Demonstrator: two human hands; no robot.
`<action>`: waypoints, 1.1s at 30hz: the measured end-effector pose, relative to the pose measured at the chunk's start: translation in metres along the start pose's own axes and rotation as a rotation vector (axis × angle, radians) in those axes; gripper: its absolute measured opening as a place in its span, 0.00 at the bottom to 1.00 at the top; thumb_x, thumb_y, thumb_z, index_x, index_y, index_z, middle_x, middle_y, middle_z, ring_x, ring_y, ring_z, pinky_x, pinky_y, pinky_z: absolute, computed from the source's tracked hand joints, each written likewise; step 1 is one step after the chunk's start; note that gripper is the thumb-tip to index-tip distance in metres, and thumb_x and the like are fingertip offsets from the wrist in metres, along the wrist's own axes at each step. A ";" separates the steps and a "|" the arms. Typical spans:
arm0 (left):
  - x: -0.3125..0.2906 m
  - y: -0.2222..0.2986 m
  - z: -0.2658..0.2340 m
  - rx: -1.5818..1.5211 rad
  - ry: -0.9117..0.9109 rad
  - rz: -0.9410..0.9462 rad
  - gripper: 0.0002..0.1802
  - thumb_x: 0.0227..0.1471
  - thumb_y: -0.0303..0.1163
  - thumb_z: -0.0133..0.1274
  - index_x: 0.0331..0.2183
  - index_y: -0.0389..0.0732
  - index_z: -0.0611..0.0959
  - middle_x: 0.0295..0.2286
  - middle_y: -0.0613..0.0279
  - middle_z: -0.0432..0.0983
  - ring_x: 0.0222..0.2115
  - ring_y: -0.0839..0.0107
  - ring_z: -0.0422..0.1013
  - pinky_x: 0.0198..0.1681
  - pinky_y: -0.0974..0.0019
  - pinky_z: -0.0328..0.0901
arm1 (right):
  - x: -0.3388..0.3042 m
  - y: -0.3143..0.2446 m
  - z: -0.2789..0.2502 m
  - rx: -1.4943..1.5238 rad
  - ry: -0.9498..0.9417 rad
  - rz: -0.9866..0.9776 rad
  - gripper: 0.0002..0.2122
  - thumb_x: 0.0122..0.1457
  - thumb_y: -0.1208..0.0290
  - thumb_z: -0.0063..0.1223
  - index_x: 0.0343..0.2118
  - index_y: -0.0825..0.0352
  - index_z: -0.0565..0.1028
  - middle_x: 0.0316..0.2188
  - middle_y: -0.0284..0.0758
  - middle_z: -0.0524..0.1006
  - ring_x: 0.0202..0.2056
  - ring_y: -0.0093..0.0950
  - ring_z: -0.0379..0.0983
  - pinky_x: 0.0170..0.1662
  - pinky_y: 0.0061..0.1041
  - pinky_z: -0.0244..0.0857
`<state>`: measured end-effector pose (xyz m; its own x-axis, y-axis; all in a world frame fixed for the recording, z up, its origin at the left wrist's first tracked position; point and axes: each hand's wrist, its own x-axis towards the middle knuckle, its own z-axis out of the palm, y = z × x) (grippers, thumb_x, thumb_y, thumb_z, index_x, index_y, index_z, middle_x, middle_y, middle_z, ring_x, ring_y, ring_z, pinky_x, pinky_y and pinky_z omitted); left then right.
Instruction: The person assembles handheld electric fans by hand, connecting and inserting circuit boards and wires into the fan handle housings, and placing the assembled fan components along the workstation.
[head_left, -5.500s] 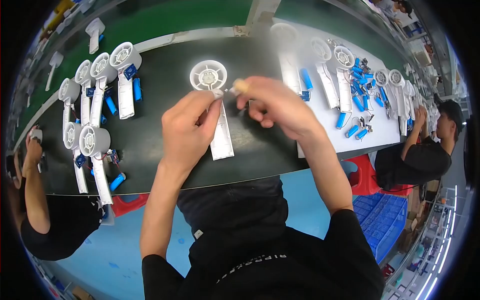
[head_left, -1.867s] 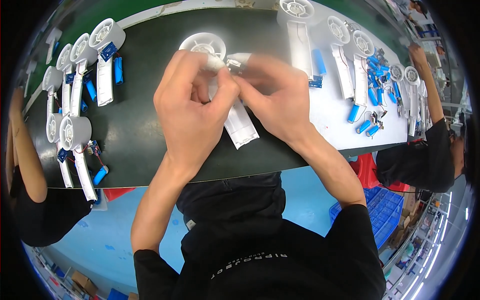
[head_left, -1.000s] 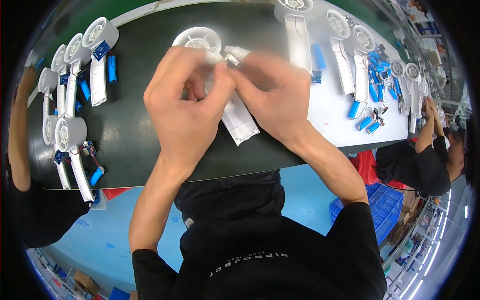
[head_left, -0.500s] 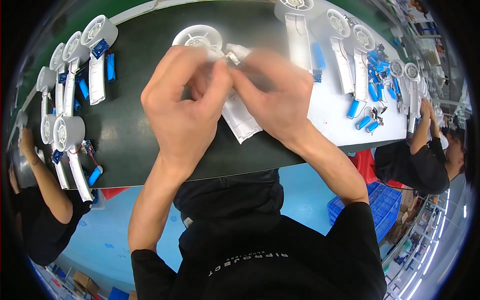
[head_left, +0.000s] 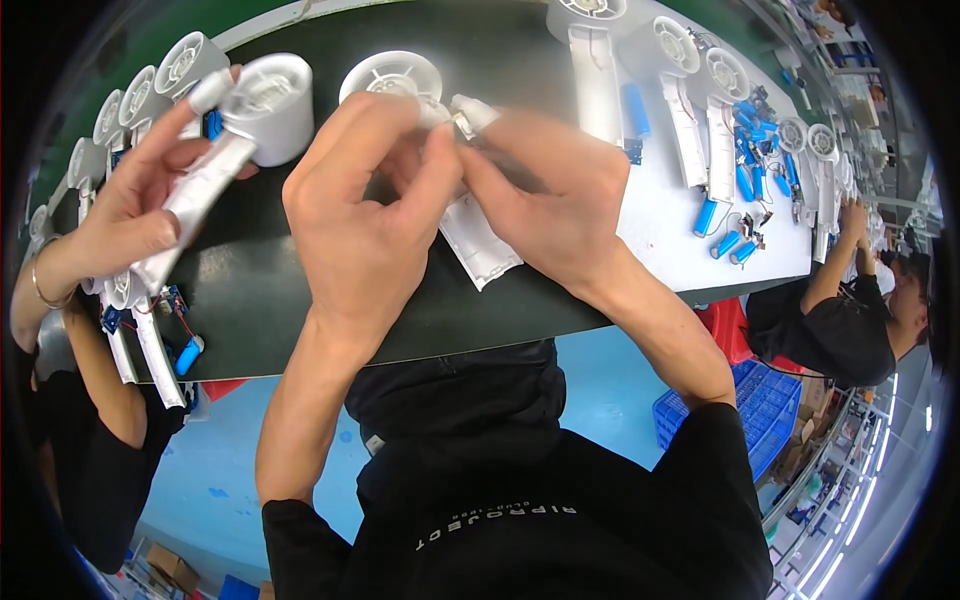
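In the middle, above the dark table, my left hand (head_left: 365, 195) and my right hand (head_left: 555, 185) meet with fingers bent and tips pinched together. Between the fingertips is a small pale part (head_left: 462, 125), perhaps a connector; blur hides its exact kind. White coverings wrap some fingertips. Under and behind my hands lies a white handheld fan: its round head (head_left: 392, 72) shows beyond my left hand, and its open handle shell (head_left: 480, 245) shows below my fingers. My hands hide the stretch between head and handle.
At left, a co-worker's hand (head_left: 130, 205) holds another white fan (head_left: 265, 105) over fans with blue batteries and circuit boards. On the white sheet (head_left: 660, 235) at right lie more fans, a heap of blue batteries (head_left: 745, 150) and boards. Another person (head_left: 830, 320) sits at far right.
A co-worker's hand has come in from the left, carrying a white fan beside my left hand. My own hands stay nearly in place, with slight movement at the fingertips.
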<state>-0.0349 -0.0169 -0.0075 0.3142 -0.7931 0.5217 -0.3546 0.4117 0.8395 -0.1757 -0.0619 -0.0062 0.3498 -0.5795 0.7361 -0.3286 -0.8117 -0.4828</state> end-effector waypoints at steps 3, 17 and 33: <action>0.001 0.003 0.000 0.017 0.010 0.000 0.07 0.43 0.17 0.60 0.28 0.32 0.78 0.21 0.64 0.71 0.17 0.80 0.66 0.20 0.74 0.60 | 0.000 -0.002 0.001 0.022 0.017 0.055 0.07 0.44 0.80 0.65 0.26 0.69 0.77 0.23 0.36 0.79 0.23 0.33 0.76 0.24 0.25 0.69; -0.001 0.000 -0.001 0.130 0.014 0.133 0.09 0.39 0.17 0.61 0.26 0.35 0.78 0.21 0.65 0.70 0.16 0.78 0.64 0.19 0.75 0.59 | 0.001 0.000 -0.001 0.072 -0.017 0.095 0.07 0.45 0.80 0.65 0.28 0.69 0.78 0.24 0.36 0.79 0.23 0.33 0.76 0.24 0.25 0.69; -0.002 0.002 0.000 -0.029 -0.002 -0.011 0.08 0.42 0.16 0.61 0.28 0.32 0.78 0.22 0.64 0.70 0.17 0.79 0.65 0.21 0.75 0.60 | -0.001 -0.001 -0.002 0.086 -0.015 0.089 0.07 0.44 0.80 0.63 0.29 0.69 0.78 0.25 0.37 0.80 0.24 0.33 0.77 0.26 0.25 0.71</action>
<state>-0.0358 -0.0149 -0.0071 0.3164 -0.7986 0.5120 -0.3253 0.4157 0.8493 -0.1770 -0.0608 -0.0056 0.3359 -0.6498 0.6818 -0.2826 -0.7601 -0.5852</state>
